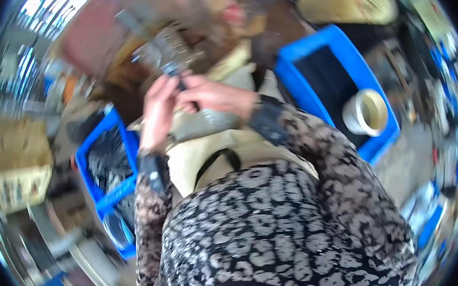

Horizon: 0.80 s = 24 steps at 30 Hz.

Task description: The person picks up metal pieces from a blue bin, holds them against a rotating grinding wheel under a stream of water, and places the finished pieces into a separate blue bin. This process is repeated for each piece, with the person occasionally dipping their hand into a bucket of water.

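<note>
My left hand (158,109) and my right hand (216,97) meet in front of my body, fingers closed. Between their fingertips shows a small dark piece (181,84), too blurred to name. Just beyond the fingers lies a cluster of shiny, metallic-looking small parts (166,50), smeared by motion. Below my hands, a greyish rounded thing (209,124) rests against the cream cloth (184,161) over my lap; its kind is unclear.
On the right, a blue crate (379,74) has a dark bottom and holds a white bucket (359,113). Another blue crate (105,200) at the left contains black material (110,160). Farther left stands a cardboard box (21,179). A yellowish seat-like slab (344,5) sits at the far side.
</note>
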{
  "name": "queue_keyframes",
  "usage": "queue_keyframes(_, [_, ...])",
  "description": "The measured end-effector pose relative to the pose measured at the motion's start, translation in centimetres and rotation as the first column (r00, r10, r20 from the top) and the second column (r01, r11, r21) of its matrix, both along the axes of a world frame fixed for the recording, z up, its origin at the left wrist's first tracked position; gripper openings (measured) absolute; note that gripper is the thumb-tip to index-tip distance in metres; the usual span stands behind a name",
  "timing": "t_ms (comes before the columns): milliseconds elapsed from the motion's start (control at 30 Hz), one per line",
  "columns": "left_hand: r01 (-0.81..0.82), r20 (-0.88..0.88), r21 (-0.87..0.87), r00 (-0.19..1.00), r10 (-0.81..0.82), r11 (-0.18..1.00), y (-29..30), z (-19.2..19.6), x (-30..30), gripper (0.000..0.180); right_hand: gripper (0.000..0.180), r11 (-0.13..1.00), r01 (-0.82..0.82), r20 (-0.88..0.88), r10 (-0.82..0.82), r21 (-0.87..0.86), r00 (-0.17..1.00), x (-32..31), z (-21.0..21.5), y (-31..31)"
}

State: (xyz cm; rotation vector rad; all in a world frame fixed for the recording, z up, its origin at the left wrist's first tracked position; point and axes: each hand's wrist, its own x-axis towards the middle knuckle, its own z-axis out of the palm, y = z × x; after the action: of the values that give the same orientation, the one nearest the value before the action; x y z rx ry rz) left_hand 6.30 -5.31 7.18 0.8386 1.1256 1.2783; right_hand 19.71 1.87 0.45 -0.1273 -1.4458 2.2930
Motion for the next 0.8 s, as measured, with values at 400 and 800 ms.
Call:
queue_keyframes(400, [-0.107,-0.081,-0.101,0.992,0.099,0.989,3.2,-4.5,2.3,0.018,0.024,0.986,0.104,0.403,-0.148,0.13,0.903,2.0,-0.5,1.5])
queue_keyframes(800, [-0.118,0.108,-0.074,0.986,0.126,0.99,4.0,-1.6,3.3,0.025,0.035,0.873,0.328,0.302,-0.442,0.362,0.844,6.0,3.4,1.7])
